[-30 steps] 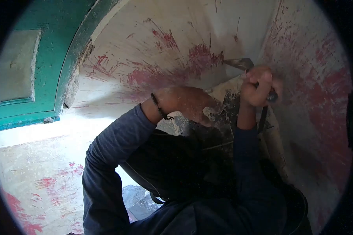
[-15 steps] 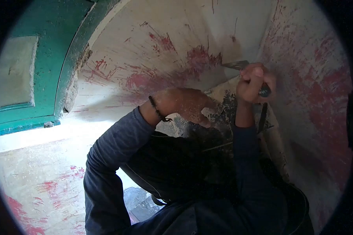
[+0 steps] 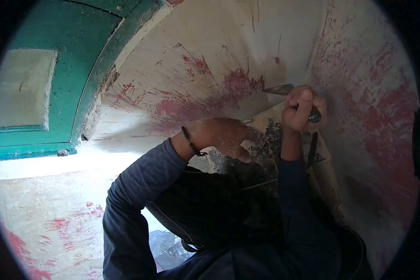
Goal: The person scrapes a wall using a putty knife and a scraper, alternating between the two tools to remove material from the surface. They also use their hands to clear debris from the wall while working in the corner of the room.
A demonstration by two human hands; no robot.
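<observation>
Right hand (image 3: 304, 111) grips scraper (image 3: 280, 89), flat metal blade tapering; dusty left hand (image 3: 226, 137) loosely open near red-scuffed wall (image 3: 172, 109).

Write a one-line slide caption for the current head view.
Right hand grips a scraper at a red-streaked wall, near a green door; left hand holds no tool.

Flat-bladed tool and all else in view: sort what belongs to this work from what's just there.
Part of the work:
- flat-bladed tool, gripped in the right hand
- red-streaked wall by its tip
- left hand, probably bracing

Just there:
- green woodwork
- bracelet
- dark strip, use unclear
</observation>
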